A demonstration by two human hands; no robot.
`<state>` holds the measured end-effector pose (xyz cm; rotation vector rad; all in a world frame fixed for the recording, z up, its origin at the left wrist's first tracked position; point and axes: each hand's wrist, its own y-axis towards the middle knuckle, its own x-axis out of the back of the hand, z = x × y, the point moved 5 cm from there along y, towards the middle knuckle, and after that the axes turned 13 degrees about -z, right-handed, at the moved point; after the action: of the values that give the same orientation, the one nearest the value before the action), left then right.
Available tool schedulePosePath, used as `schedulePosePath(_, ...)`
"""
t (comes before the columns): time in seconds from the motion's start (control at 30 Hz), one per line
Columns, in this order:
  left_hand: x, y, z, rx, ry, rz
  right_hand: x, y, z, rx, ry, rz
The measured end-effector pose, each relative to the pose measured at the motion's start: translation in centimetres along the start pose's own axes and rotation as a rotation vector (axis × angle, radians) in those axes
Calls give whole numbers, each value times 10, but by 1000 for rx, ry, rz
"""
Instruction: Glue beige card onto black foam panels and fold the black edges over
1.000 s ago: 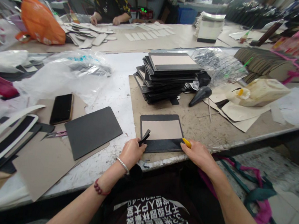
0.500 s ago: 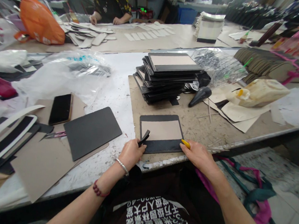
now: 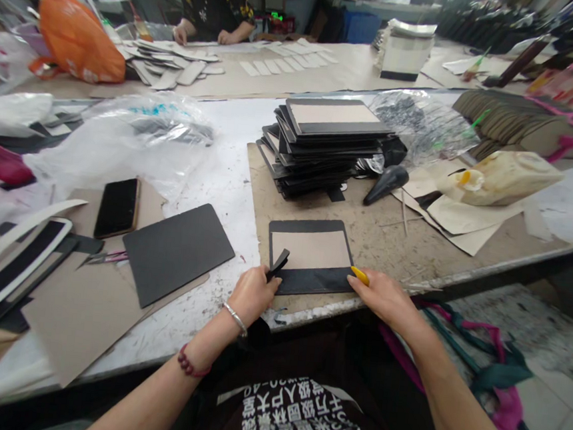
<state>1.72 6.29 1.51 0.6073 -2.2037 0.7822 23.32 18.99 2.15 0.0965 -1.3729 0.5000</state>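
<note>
A dark rectangular panel [image 3: 317,281] with a beige inset lies flat at the near table edge, between my two hands. My left hand [image 3: 253,294] is closed at the panel's lower left corner, pinching a short black strip [image 3: 279,261] that sticks up over the inset. At the opposite side, my right hand [image 3: 382,296] touches the lower right corner with its fingers closed. A small yellow pointed piece [image 3: 360,276] shows at those fingers; its exact kind is unclear. Behind the panel stands an uneven stack of similar panels [image 3: 322,148].
Left of the panel lie a plain dark board [image 3: 179,254], a phone [image 3: 117,207], pink-handled scissors [image 3: 112,258] and clear plastic sheeting [image 3: 137,142]. To the right are a yellowed plastic bottle [image 3: 513,178] and a black cone-shaped object [image 3: 387,185]. Across the table sits another person [image 3: 211,8].
My right hand and the yellow piece have shifted very slightly to the right. My left hand keeps its hold at the corner, and the panel stays in place.
</note>
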Motion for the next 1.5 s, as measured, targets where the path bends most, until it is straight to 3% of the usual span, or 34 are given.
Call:
schedulePosePath(0.5, 1, -1, -1, -10, 0, -6, 13, -2, 3, 32, 43, -29)
schedulePosePath(0.87, 0, 0, 0, -15, -11, -1, -1, -1, 1, -21, -47, 35)
schedulePosePath(1.5, -6, 3, 9, 17, -157, 55, -1, -5, 5, -56, -118, 8)
